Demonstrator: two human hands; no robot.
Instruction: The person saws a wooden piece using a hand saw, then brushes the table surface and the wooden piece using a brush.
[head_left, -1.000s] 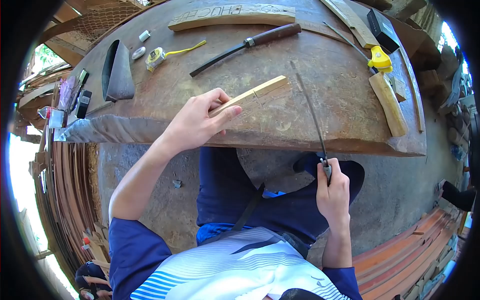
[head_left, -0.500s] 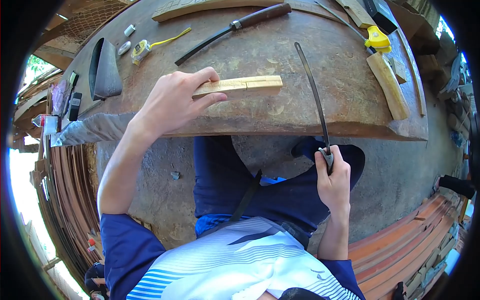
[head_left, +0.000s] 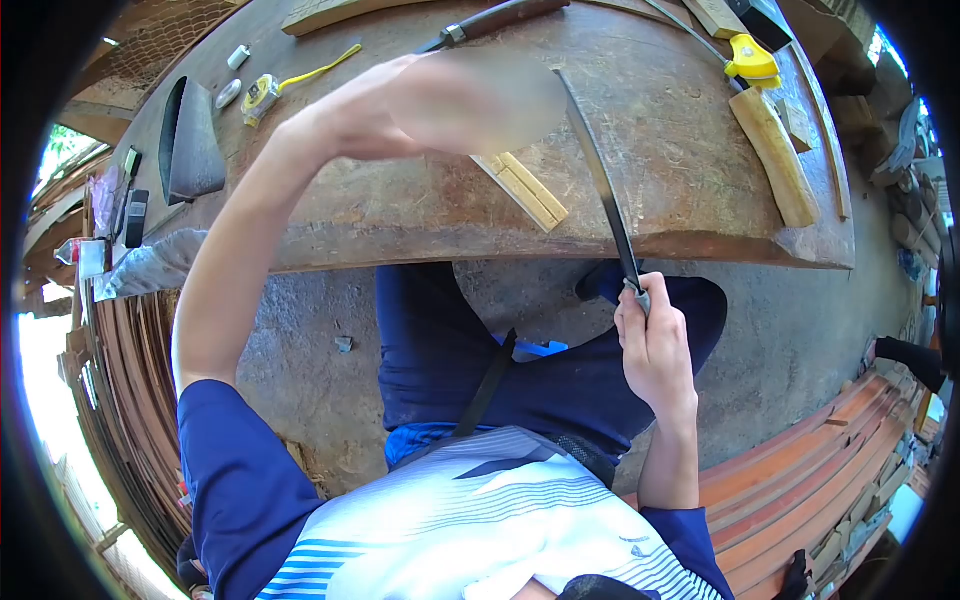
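My left hand is over the workbench, largely covered by a blurred patch that hides its fingers. From beneath it a pale wooden piece sticks out, angled down to the right, with a line or groove along its face. How the fingers meet the wood cannot be made out. My right hand is closed round the handle of a long, thin dark blade, just off the bench's front edge. The blade points up and slightly left over the bench, to the right of the wooden piece, not touching it.
A chisel-like tool, a tape measure, a dark curved sheet, a yellow-handled tool and a rounded wooden piece lie on the bench. Boards are stacked at lower right. Another person's leg shows at right.
My left hand has moved up and forward, and the wooden piece has swung from pointing right to pointing down-right. The blade has tilted further left. The view has shifted slightly.
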